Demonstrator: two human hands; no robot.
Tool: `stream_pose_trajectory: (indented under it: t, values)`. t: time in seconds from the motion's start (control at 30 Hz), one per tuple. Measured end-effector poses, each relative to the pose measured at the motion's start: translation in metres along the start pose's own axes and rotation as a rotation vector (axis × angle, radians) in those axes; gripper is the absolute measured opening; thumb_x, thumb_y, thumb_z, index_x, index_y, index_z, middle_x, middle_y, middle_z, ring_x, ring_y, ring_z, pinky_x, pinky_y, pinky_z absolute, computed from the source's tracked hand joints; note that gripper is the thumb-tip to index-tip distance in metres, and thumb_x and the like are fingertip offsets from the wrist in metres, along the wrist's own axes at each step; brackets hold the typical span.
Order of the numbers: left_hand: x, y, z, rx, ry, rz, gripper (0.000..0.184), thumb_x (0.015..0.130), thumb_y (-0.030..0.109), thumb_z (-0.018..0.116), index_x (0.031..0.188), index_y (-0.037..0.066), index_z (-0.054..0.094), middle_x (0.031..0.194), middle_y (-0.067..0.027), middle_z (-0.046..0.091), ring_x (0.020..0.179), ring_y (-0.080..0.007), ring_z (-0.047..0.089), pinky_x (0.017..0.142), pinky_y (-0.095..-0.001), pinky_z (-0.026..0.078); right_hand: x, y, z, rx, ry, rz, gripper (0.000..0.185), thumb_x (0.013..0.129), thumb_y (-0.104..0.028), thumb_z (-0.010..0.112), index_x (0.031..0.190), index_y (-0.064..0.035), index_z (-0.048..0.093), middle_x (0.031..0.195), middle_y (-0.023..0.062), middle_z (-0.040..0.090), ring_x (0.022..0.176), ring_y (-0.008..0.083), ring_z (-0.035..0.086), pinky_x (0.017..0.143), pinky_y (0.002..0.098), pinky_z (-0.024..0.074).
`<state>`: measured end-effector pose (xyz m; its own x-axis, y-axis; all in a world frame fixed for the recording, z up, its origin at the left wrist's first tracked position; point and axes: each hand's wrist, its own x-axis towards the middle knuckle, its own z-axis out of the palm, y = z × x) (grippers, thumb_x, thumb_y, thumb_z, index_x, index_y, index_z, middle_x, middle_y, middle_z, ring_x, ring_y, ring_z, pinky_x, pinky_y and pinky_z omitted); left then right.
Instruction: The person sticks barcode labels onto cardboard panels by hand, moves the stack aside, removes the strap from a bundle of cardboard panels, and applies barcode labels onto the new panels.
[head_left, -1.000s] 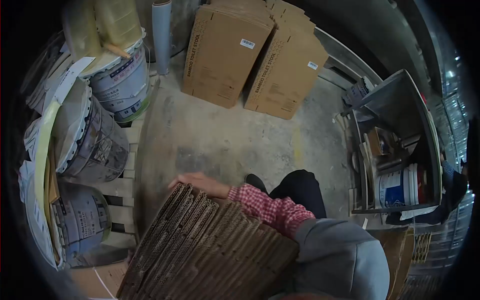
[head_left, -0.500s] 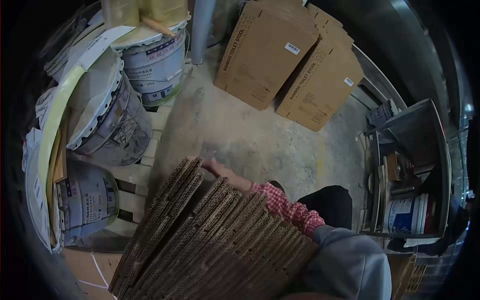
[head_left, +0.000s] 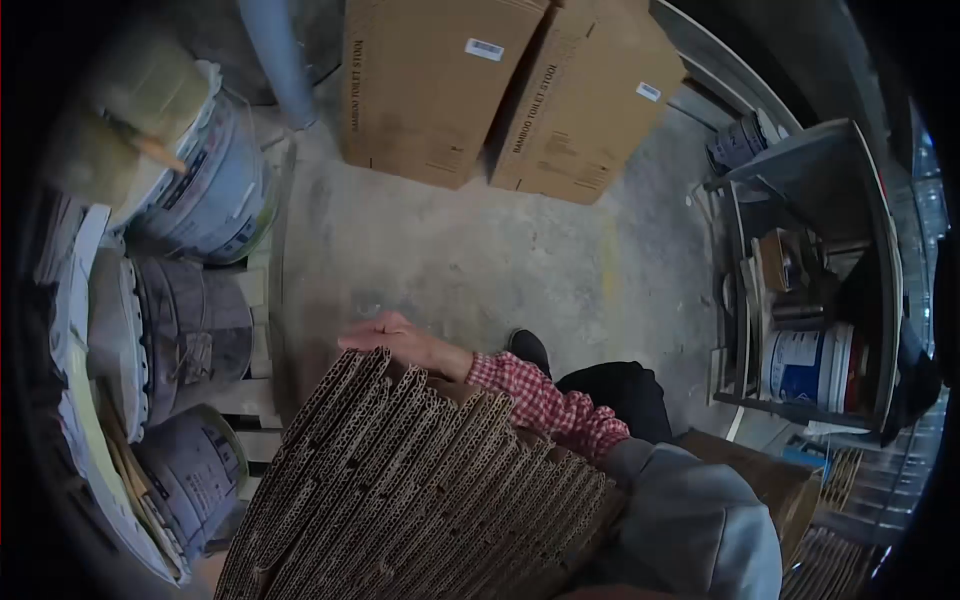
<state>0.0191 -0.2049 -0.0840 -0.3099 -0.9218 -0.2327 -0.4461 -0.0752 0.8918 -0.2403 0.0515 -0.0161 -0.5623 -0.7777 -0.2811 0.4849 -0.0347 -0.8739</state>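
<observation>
A thick stack of flattened corrugated cardboard boxes (head_left: 420, 480) fills the lower middle of the head view, its layered edges facing up. From the lower right my right arm, in a red-and-white checked sleeve, reaches along the far side of the stack. My right hand (head_left: 405, 342) rests at the stack's far upper corner, fingers stretched out to the left and not wrapped round any sheet. Part of the palm side is hidden, so how firmly it touches the cardboard cannot be told. My left hand is out of view.
Two cartons marked "Bamboo Toilet Stool" (head_left: 425, 95) stand ahead on the concrete floor (head_left: 440, 250). Paint buckets (head_left: 195, 310) line the left on a pallet. At right is a metal shelf unit (head_left: 855, 160) holding a white-and-blue bucket (head_left: 800, 365). A pipe (head_left: 275, 60) rises at the back.
The view has shifted, so the cartons sit higher and the buckets further left. My right hand has come further over the stack's corner, fingers now extended. The gap between the leftmost sheets has narrowed.
</observation>
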Motion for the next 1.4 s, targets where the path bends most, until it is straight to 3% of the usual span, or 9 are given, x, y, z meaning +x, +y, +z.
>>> stream_pose_trajectory:
  t: [0.07, 0.33, 0.53, 0.63, 0.83, 0.9, 1.07, 1.17, 1.4]
  values:
    - [-0.021, 0.044, 0.033, 0.002, -0.121, 0.015, 0.044, 0.102, 0.028, 0.024, 0.107, -0.004, 0.053, 0.107, -0.0229, 0.057, 0.099, -0.0314, 0.059, 0.091, -0.0433, 0.049, -0.022, -0.045, -0.025, -0.145, 0.008, -0.122, 0.028, 0.093, -0.024, 0.056, 0.088, 0.0021, 0.066, 0.073, -0.0053, 0.060, 0.068, 0.0009, 0.052, 0.062, 0.0194, 0.0416]
    - [-0.202, 0.270, 0.235, -0.078, -0.846, 0.036, 0.046, 0.102, 0.027, 0.022, 0.103, -0.005, 0.056, 0.103, -0.0235, 0.059, 0.096, -0.0313, 0.060, 0.089, -0.0435, 0.051, -0.216, -0.239, -0.177, 0.042, 0.523, -0.538, 0.024, 0.094, -0.023, 0.054, 0.102, -0.0043, 0.066, 0.074, -0.0021, 0.062, 0.053, 0.0025, 0.047, 0.053, 0.0205, 0.0422]
    - [-0.374, 0.431, 0.413, -0.378, -1.478, 0.004, 0.047, 0.102, 0.026, 0.021, 0.100, -0.005, 0.057, 0.100, -0.0240, 0.061, 0.094, -0.0313, 0.062, 0.088, -0.0436, 0.052, -0.444, -0.347, -0.300, -0.168, 0.988, -0.877, 0.034, 0.097, -0.024, 0.039, 0.098, 0.0004, 0.064, 0.086, 0.0088, 0.066, 0.070, 0.0134, 0.059, 0.066, 0.0299, 0.0500]
    - [-0.426, 0.486, 0.483, -0.686, -1.818, -0.027, 0.048, 0.102, 0.025, 0.021, 0.098, -0.005, 0.058, 0.099, -0.0242, 0.061, 0.092, -0.0313, 0.062, 0.087, -0.0436, 0.053, -0.551, -0.411, -0.334, 0.016, 0.876, -0.346, 0.037, 0.101, -0.028, 0.039, 0.095, 0.0024, 0.059, 0.085, 0.0134, 0.062, 0.073, 0.0151, 0.059, 0.062, 0.0296, 0.0484]
    - [-0.522, 0.564, 0.583, -0.906, -2.090, -0.164, 0.049, 0.102, 0.024, 0.020, 0.096, -0.006, 0.059, 0.097, -0.0255, 0.062, 0.098, -0.0343, 0.061, 0.090, -0.0452, 0.052, -0.611, -0.456, -0.409, -0.099, 1.052, -0.684, 0.041, 0.102, -0.023, 0.035, 0.084, 0.0061, 0.059, 0.077, 0.0137, 0.060, 0.069, 0.0181, 0.058, 0.063, 0.0299, 0.0497]
    - [-0.497, 0.550, 0.666, -0.714, -2.158, 0.254, 0.049, 0.102, 0.025, 0.020, 0.101, -0.006, 0.058, 0.102, -0.0263, 0.061, 0.103, -0.0346, 0.059, 0.094, -0.0475, 0.049, -0.613, -0.472, -0.444, -0.367, 1.155, -0.780, 0.040, 0.102, -0.020, 0.035, 0.087, 0.0074, 0.059, 0.075, 0.0145, 0.060, 0.069, 0.0194, 0.059, 0.063, 0.0305, 0.0506]
    - [-0.467, 0.663, 0.861, -1.041, -2.461, -0.231, 0.034, 0.097, 0.021, 0.033, 0.097, -0.004, 0.056, 0.094, -0.0177, 0.060, 0.086, -0.0255, 0.057, 0.079, -0.0374, 0.047, -0.606, -0.518, -0.587, 0.551, 0.845, -0.792, 0.040, 0.101, -0.026, 0.036, 0.080, 0.0019, 0.056, 0.074, 0.0088, 0.060, 0.068, 0.0100, 0.057, 0.063, 0.0285, 0.0508]
    - [-0.431, 0.754, 0.984, -0.241, -3.224, -1.720, 0.025, 0.094, 0.018, 0.040, 0.095, -0.003, 0.054, 0.089, -0.0125, 0.059, 0.076, -0.0200, 0.055, 0.070, -0.0314, 0.046, -0.584, -0.539, -0.692, 0.236, 1.050, -0.393, 0.041, 0.099, -0.032, 0.041, 0.097, 0.0037, 0.062, 0.087, 0.0141, 0.067, 0.069, 0.0158, 0.063, 0.063, 0.0332, 0.0548]
    - [-0.401, 0.771, 1.124, -0.316, -3.285, -1.286, 0.033, 0.098, 0.029, 0.044, 0.103, -0.002, 0.054, 0.096, -0.0079, 0.065, 0.075, -0.0130, 0.063, 0.066, -0.0228, 0.052, -0.480, -0.548, -0.922, 0.437, 0.730, -0.566, 0.048, 0.099, -0.035, 0.039, 0.091, 0.0054, 0.063, 0.086, 0.0184, 0.067, 0.069, 0.0197, 0.064, 0.061, 0.0340, 0.0541]
